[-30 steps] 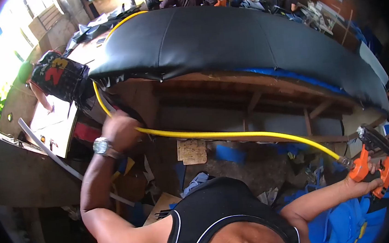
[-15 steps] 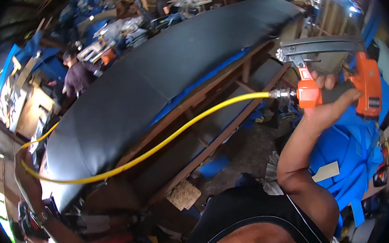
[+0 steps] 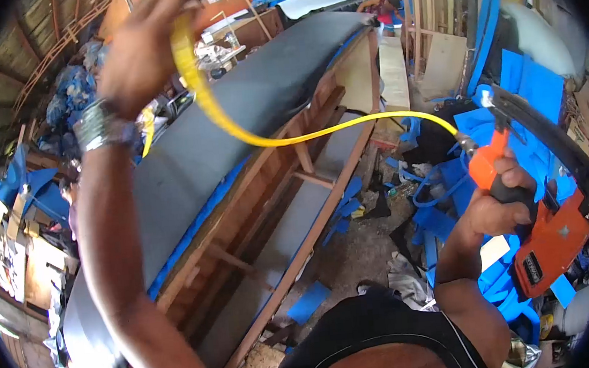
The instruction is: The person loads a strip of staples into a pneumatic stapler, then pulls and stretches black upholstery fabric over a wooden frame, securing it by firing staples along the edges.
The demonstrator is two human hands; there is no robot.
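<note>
My left hand (image 3: pixel 143 57) is raised at the upper left, slightly blurred, with its fingers around a yellow air hose (image 3: pixel 291 141). The hose sags, then runs across to a metal fitting on an orange pneumatic stapler (image 3: pixel 552 242). At the right, my right hand (image 3: pixel 496 205) wraps round the stapler's dark grip, its long black magazine slanting along the upper side. Between my arms lies a long sofa-like piece covered in black material (image 3: pixel 244 90), its wooden frame (image 3: pixel 277 150) exposed on the near side. Blue fabric shows along the cover's edge.
Blue sheets (image 3: pixel 532 93) are heaped on the right, beneath and behind the stapler. Scraps, including a blue piece (image 3: pixel 309 302), litter the floor (image 3: pixel 351 270). A person (image 3: pixel 386 13) is at the far end; another is partly hidden behind my left arm. Boards (image 3: pixel 442 66) lean at the back.
My left hand has risen from the lower left to the top, lifting the hose. The stapler in my right hand has moved down and tilted. The view has turned rightward.
</note>
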